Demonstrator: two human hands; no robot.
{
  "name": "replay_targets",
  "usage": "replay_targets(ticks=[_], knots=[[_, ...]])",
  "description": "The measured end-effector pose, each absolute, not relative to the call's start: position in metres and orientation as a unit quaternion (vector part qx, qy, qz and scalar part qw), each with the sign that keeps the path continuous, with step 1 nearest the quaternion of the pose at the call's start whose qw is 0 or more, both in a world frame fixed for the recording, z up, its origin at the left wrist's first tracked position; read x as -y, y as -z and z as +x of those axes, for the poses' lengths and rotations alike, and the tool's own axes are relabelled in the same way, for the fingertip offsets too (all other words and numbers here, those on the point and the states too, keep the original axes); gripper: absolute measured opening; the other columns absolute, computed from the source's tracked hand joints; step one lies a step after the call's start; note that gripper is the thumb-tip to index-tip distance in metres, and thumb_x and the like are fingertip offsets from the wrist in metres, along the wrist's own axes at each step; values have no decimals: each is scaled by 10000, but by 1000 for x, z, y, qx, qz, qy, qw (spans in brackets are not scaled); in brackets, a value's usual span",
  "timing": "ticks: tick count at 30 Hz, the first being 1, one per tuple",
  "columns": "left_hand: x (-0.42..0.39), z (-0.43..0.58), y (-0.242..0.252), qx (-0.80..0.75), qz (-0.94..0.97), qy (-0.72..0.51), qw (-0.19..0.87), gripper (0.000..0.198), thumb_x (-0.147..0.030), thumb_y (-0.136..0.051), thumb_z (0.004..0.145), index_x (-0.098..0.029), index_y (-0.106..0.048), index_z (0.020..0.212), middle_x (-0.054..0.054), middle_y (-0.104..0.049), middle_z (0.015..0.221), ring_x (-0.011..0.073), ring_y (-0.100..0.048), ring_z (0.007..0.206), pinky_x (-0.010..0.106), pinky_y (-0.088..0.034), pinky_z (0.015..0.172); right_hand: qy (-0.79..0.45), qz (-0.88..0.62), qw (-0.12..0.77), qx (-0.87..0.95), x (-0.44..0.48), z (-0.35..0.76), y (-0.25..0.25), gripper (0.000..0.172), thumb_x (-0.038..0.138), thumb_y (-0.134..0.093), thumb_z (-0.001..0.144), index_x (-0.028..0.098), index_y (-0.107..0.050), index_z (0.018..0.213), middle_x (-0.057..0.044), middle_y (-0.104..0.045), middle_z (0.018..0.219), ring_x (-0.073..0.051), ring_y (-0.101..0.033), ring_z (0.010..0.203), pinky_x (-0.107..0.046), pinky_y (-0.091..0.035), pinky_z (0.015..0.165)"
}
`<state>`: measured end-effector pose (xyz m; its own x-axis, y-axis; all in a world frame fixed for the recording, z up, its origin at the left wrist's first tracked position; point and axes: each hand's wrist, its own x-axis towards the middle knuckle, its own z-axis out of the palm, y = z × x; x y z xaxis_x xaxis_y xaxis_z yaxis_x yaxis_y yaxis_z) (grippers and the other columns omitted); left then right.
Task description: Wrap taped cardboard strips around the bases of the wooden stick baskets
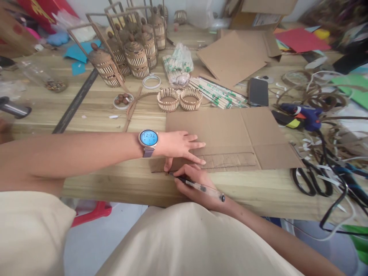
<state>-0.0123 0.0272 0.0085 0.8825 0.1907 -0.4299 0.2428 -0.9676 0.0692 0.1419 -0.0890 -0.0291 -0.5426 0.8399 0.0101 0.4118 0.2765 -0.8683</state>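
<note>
My left hand (pixel 179 145) lies with fingers spread on a sheet of brown cardboard (pixel 212 126), its thumb at the sheet's near edge. A watch (pixel 148 138) is on that wrist. In my right hand (pixel 198 184) is a pen (pixel 211 191) with a clear barrel. The pen's tip is close to my left thumb, at the near left edge of the cardboard; whether it touches, I cannot tell. A long narrow strip outline is drawn along the near part of the sheet, right of my left fingers. Two joined round stick-walled cups (pixel 179 100) stand just beyond the cardboard.
Several lidded stick baskets (pixel 136 57) with tall handles stand at the back left. Bundled printed sticks (pixel 217 92), a phone (pixel 258 92) and more cardboard (pixel 232 57) lie behind. On the right are a glue gun (pixel 304 115), scissors (pixel 312 178) and tangled cables. A dark ruler-like strip (pixel 77 99) lies left.
</note>
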Motion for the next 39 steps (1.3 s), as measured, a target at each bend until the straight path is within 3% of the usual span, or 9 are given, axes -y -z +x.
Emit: replay_targets(ticks=[4, 13, 19, 26, 30, 34, 39], knots=[[-29, -14, -5, -109, 971, 203, 60, 1137, -452, -945, 499, -438, -378, 1485, 101, -202, 1649, 463, -285, 1416, 554, -377, 1017, -439, -407, 240, 764, 89, 140, 31, 73, 209, -591, 834, 223, -634, 890, -18, -704, 847, -190, -614, 833, -314, -464, 717], [-25, -13, -9, -139, 966, 198, 89, 1137, -251, -959, 484, -479, -407, 1452, 37, -232, 1645, 429, -270, 1432, 540, -360, 1052, -450, -385, 219, 775, 87, 136, 16, 75, 173, -551, 876, 208, -617, 872, -36, -710, 919, -188, -615, 873, -363, -452, 847], [-25, -15, -7, -128, 975, 162, 86, 1133, -253, -965, 465, -431, -436, 1452, 97, -303, 1616, 451, -318, 1407, 549, -379, 1031, -433, -462, 248, 733, 88, 149, 19, 51, 192, -577, 818, 221, -619, 812, -9, -692, 794, -178, -622, 806, -309, -468, 737], [-28, -12, -8, -132, 966, 191, 113, 1185, -403, -984, 386, -424, -453, 1446, 114, -256, 1632, 466, -300, 1415, 556, -343, 1059, -368, -556, 263, 697, 84, 210, 19, 117, 313, -564, 815, 237, -641, 772, -7, -695, 712, -186, -635, 695, -299, -484, 637], [-30, -13, -6, -133, 965, 187, 125, 1185, -384, -986, 383, -426, -457, 1442, 120, -253, 1632, 479, -305, 1409, 572, -344, 1050, -331, -622, 261, 660, 79, 264, 4, 156, 377, -581, 797, 245, -640, 740, -5, -693, 672, -190, -640, 625, -296, -480, 579], [-27, -14, -5, -144, 963, 190, 122, 1222, -324, -994, 354, -443, -446, 1439, 115, -241, 1635, 460, -298, 1427, 558, -335, 1069, -207, -675, 287, 647, 62, 297, -15, 186, 399, -554, 834, 247, -643, 896, 7, -676, 643, -194, -632, 595, -295, -460, 568], [-6, -11, -4, -195, 954, 205, 96, 1321, -190, -997, 306, -459, -402, 1455, 117, -235, 1633, 456, -329, 1424, 578, -348, 1084, -100, -654, 173, 729, 12, 282, -15, 270, 232, -483, 894, 204, -672, 1086, -74, -759, 884, -226, -681, 740, -310, -466, 669]])
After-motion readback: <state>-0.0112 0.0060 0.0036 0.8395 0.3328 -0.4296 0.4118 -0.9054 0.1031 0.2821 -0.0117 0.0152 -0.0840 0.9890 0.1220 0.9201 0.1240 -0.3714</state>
